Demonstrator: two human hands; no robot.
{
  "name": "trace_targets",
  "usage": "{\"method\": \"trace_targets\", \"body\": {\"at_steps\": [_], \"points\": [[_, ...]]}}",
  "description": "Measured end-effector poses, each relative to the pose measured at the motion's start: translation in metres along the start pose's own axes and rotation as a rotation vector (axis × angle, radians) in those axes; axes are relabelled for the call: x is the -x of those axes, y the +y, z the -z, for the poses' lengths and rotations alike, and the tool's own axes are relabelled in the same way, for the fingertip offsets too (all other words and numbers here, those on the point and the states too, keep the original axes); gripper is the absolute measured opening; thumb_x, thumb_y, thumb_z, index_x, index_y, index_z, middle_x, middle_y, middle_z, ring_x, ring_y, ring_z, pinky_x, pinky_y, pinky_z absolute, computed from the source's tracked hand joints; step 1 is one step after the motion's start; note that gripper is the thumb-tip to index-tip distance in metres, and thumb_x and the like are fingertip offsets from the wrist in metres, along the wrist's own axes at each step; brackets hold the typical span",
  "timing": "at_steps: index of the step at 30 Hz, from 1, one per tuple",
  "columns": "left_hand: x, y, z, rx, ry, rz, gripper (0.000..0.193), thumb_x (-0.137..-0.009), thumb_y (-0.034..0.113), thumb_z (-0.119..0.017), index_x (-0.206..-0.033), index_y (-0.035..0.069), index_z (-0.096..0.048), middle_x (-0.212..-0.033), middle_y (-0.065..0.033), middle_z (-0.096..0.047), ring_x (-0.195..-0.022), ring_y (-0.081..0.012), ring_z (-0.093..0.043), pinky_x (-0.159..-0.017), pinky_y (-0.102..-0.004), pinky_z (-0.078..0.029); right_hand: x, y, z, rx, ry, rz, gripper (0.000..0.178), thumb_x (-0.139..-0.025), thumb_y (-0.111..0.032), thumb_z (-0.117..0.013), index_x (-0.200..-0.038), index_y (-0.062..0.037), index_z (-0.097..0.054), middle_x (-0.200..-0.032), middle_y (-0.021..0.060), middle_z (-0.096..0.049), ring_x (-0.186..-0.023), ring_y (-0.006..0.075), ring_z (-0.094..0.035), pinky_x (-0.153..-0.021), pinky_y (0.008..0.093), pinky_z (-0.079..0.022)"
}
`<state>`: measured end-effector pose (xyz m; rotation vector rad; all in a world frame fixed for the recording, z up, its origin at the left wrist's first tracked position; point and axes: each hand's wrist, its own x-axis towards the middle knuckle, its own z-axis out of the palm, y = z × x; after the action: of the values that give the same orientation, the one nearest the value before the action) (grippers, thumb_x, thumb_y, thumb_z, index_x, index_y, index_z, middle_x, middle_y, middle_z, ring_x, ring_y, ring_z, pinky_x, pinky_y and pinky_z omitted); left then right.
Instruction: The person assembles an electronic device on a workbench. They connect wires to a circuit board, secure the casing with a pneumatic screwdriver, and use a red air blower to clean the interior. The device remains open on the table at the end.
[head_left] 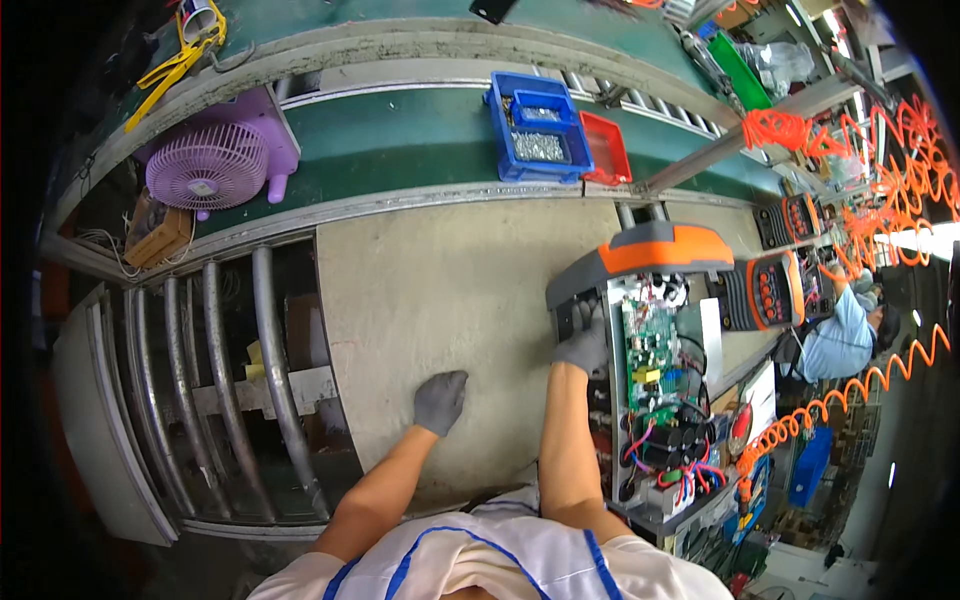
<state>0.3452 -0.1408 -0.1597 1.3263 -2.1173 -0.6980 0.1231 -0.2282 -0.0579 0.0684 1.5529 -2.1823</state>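
Note:
My left hand (440,402), in a grey glove, is curled closed just above the pale board (400,290); nothing shows in it. To its right, my gloved right hand (584,346) grips the inner side of an orange and dark grey end panel (650,252). That panel stands at the far end of an opened electrical unit. Inside the unit are a green circuit board (648,345), black cylindrical capacitors (675,445) and red and blue wires (700,474). The fingertips of my right hand are partly hidden against the panel.
Metal rollers (270,350) lie left of the board. Beyond it are a purple fan (210,165), a blue bin (505,140) of small metal parts and a red tray (605,150). Similar units (765,290) and orange coiled hoses (820,400) are at right, near a person (840,335).

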Motion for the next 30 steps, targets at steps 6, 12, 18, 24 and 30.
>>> {"method": "trace_targets", "body": {"at_steps": [6, 12, 18, 24, 30], "points": [[-0.003, 0.001, -0.001, -0.048, 0.006, 0.015, 0.015, -0.078, 0.014, -0.055, -0.092, 0.012, -0.055, -0.077, -0.0090, -0.060, -0.073, -0.0273, -0.059, -0.062, -0.0397, -0.048, 0.005, 0.000, -0.002, -0.010, -0.062, 0.153, 0.022, -0.087, -0.007, -0.057, -0.107, 0.0013, -0.059, -0.100, 0.0107, -0.064, -0.084, 0.0165, -0.062, -0.070, 0.0250, -0.053], [-0.004, 0.001, -0.001, -0.078, 0.021, 0.007, 0.015, -0.077, 0.015, -0.056, -0.093, 0.013, -0.055, -0.077, -0.0074, -0.061, -0.073, -0.0251, -0.060, -0.062, -0.0384, -0.050, 0.007, 0.001, -0.002, -0.010, -0.127, 0.165, 0.021, -0.088, -0.007, -0.056, -0.108, 0.0015, -0.059, -0.102, 0.0112, -0.063, -0.085, 0.0161, -0.061, -0.072, 0.0260, -0.052], [-0.006, 0.002, 0.002, -0.068, 0.024, 0.012, 0.016, -0.077, 0.015, -0.056, -0.093, 0.013, -0.055, -0.079, -0.0073, -0.061, -0.073, -0.0245, -0.060, -0.061, -0.0375, -0.050, -0.002, 0.007, 0.002, -0.036, -0.119, 0.176, 0.022, -0.089, -0.007, -0.056, -0.106, 0.0065, -0.056, -0.098, 0.0120, -0.060, -0.086, 0.0180, -0.059, -0.075, 0.0274, -0.052], [-0.007, 0.004, 0.003, -0.091, 0.023, 0.012, 0.016, -0.077, 0.014, -0.055, -0.093, 0.012, -0.055, -0.078, -0.0067, -0.061, -0.073, -0.0233, -0.060, -0.061, -0.0362, -0.050, -0.003, 0.011, 0.008, -0.021, -0.098, 0.199, 0.022, -0.090, -0.007, -0.055, -0.107, 0.0066, -0.055, -0.097, 0.0123, -0.060, -0.086, 0.0179, -0.059, -0.076, 0.0276, -0.052], [-0.010, 0.007, 0.002, -0.126, 0.031, 0.012, 0.013, -0.079, 0.014, -0.055, -0.091, 0.012, -0.056, -0.076, -0.0061, -0.061, -0.070, -0.0226, -0.060, -0.059, -0.0354, -0.050, -0.010, 0.010, 0.015, 0.008, -0.182, 0.159, 0.024, -0.092, -0.012, -0.052, -0.109, 0.0061, -0.055, -0.102, 0.0114, -0.060, -0.089, 0.0185, -0.059, -0.081, 0.0289, -0.050]]}}
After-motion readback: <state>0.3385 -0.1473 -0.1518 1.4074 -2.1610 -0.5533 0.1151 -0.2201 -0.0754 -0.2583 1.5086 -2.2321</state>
